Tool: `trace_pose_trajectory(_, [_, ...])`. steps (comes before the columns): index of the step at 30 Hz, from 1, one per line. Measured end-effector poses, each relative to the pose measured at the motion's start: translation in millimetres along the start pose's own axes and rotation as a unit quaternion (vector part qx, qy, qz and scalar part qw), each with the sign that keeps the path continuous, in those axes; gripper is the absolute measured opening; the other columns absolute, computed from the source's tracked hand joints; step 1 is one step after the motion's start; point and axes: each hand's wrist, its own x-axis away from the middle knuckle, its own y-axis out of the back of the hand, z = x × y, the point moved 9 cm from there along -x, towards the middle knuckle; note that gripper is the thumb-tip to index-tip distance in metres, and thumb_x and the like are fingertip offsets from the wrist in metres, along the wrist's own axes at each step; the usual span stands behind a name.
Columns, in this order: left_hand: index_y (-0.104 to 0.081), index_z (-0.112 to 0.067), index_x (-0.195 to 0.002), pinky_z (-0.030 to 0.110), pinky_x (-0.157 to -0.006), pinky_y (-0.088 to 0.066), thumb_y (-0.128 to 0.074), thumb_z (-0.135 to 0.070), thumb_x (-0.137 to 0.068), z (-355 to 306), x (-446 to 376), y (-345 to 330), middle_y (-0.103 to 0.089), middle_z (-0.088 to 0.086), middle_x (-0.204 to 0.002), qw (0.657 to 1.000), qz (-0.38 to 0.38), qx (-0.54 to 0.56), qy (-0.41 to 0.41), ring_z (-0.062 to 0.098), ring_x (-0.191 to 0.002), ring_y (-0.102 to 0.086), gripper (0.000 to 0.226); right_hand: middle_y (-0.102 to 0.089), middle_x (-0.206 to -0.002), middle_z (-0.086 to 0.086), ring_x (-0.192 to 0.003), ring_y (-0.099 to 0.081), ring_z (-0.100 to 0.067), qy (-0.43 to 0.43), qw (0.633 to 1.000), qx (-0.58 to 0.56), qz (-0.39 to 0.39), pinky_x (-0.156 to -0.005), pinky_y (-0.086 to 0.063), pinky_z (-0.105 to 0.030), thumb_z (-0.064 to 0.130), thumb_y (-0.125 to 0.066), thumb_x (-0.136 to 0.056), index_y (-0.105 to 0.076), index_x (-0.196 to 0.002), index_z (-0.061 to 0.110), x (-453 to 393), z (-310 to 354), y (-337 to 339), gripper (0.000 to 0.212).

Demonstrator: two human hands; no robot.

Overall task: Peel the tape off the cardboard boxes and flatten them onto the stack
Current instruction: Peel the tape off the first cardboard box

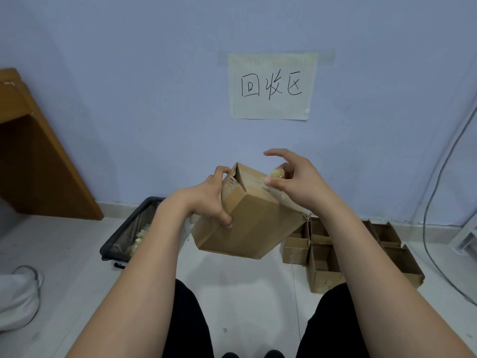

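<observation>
A brown cardboard box (254,223) is held tilted in the air over the floor. My left hand (209,200) grips its left side, thumb on the front face and fingers curled over the top edge. At the box's upper right edge my right hand (294,180) pinches a crumpled wad of clear tape (276,173) between thumb and fingers; the index finger sticks out above. A strip of tape still clings along that right edge. A stack of flattened cardboard boxes (361,257) lies on the floor at the right, by the wall.
A black bin (129,233) lined with plastic and holding tape scraps stands on the floor at the left. A wooden desk (33,161) is at far left, a white shoe (18,295) below it. Cables (433,202) hang at the right. A paper sign (272,86) is taped to the wall.
</observation>
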Motion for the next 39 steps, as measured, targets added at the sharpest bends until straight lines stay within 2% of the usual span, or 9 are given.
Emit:
trace_pose_trajectory(4, [-0.012, -0.055, -0.133, 0.050, -0.097, -0.054, -0.091, -0.041, -0.039, 4, 0, 2, -0.043, 0.000, -0.139, 1.000, -0.006, -0.009, 0.010, 0.030, -0.117, -0.057, 0.124, -0.068, -0.085, 0.004, -0.079, -0.062, -0.011, -0.037, 0.999, -0.001, 0.034, -0.078, -0.049, -0.024, 0.027, -0.076, -0.087, -0.076, -0.100, 0.026, 6, -5, -5, 0.013])
trace_pose_trajectory(10, [-0.010, -0.048, -0.140, 0.050, -0.093, -0.055, -0.094, -0.032, -0.054, 11, 0, 7, -0.042, 0.002, -0.136, 0.999, -0.019, -0.036, 0.030, 0.031, -0.116, -0.056, 0.121, -0.065, -0.120, -0.022, -0.100, -0.070, -0.018, -0.060, 0.991, 0.006, 0.117, -0.108, -0.042, -0.041, 0.043, -0.063, -0.094, -0.063, -0.098, -0.007, 12, -2, -19, 0.050])
trace_pose_trajectory(17, [-0.008, -0.040, -0.146, 0.044, -0.076, -0.053, -0.093, -0.030, -0.063, 16, 1, 11, -0.037, 0.002, -0.136, 0.995, -0.030, -0.080, 0.049, 0.033, -0.118, -0.053, 0.119, -0.076, -0.099, 0.001, -0.091, -0.074, -0.015, -0.057, 0.996, -0.052, 0.051, -0.098, -0.055, -0.039, 0.013, -0.075, -0.087, -0.076, -0.093, 0.008, 7, -8, -5, 0.007])
trace_pose_trajectory(20, [-0.009, -0.037, -0.147, 0.049, -0.090, -0.053, -0.092, -0.031, -0.062, 19, 2, 13, -0.036, 0.004, -0.138, 0.993, -0.032, -0.101, 0.056, 0.034, -0.119, -0.052, 0.119, -0.075, -0.092, 0.003, -0.086, -0.071, -0.011, -0.046, 0.998, -0.047, 0.017, -0.090, -0.057, -0.035, 0.017, -0.082, -0.081, -0.078, -0.098, 0.025, 5, -8, 4, 0.019])
trace_pose_trajectory(23, [-0.009, -0.037, -0.147, 0.042, -0.073, -0.051, -0.092, -0.028, -0.064, 18, 3, 14, -0.036, 0.002, -0.135, 0.994, -0.038, -0.082, 0.059, 0.034, -0.118, -0.051, 0.119, -0.070, -0.089, -0.016, -0.082, -0.072, -0.013, -0.053, 0.995, -0.078, 0.012, -0.091, -0.053, -0.032, 0.015, -0.084, -0.079, -0.071, -0.118, 0.034, 4, -10, 4, 0.046])
trace_pose_trajectory(25, [-0.009, -0.036, -0.148, 0.046, -0.079, -0.053, -0.092, -0.028, -0.063, 18, 3, 15, -0.036, 0.003, -0.135, 0.994, -0.045, -0.075, 0.062, 0.035, -0.120, -0.051, 0.119, -0.070, -0.088, -0.018, -0.081, -0.075, -0.018, -0.062, 0.994, -0.091, 0.016, -0.094, -0.051, -0.032, 0.013, -0.082, -0.080, -0.063, -0.129, 0.030, 2, -10, -3, 0.055])
trace_pose_trajectory(31, [-0.008, -0.030, -0.150, 0.047, -0.093, -0.050, -0.089, -0.023, -0.067, 28, 3, 34, -0.031, 0.007, -0.135, 0.990, -0.109, -0.028, 0.089, 0.036, -0.116, -0.051, 0.116, -0.074, -0.096, -0.011, -0.080, -0.075, -0.020, -0.099, 0.990, -0.100, -0.025, -0.088, -0.057, -0.046, 0.017, -0.087, -0.074, -0.065, -0.100, 0.009, -16, -9, -25, 0.035])
trace_pose_trajectory(34, [-0.007, -0.028, -0.151, 0.049, -0.100, -0.048, -0.087, -0.023, -0.069, 47, 5, 51, -0.030, 0.009, -0.136, 0.979, -0.165, 0.008, 0.116, 0.037, -0.124, -0.046, 0.115, -0.070, -0.110, -0.002, -0.107, -0.064, -0.013, -0.098, 0.993, -0.069, -0.005, -0.092, -0.049, -0.034, 0.023, -0.088, -0.071, -0.073, -0.087, 0.017, -33, -8, -50, 0.022])
trace_pose_trajectory(39, [-0.002, -0.031, -0.156, 0.056, -0.104, -0.043, -0.088, -0.037, -0.068, 97, 13, 79, -0.030, 0.011, -0.144, 0.953, -0.235, 0.007, 0.190, 0.038, -0.132, -0.040, 0.123, -0.071, -0.096, 0.000, -0.100, -0.066, -0.017, -0.105, 0.993, -0.032, 0.052, -0.086, -0.047, -0.029, 0.027, -0.067, -0.090, -0.074, -0.097, 0.018, -71, -16, -115, 0.013])
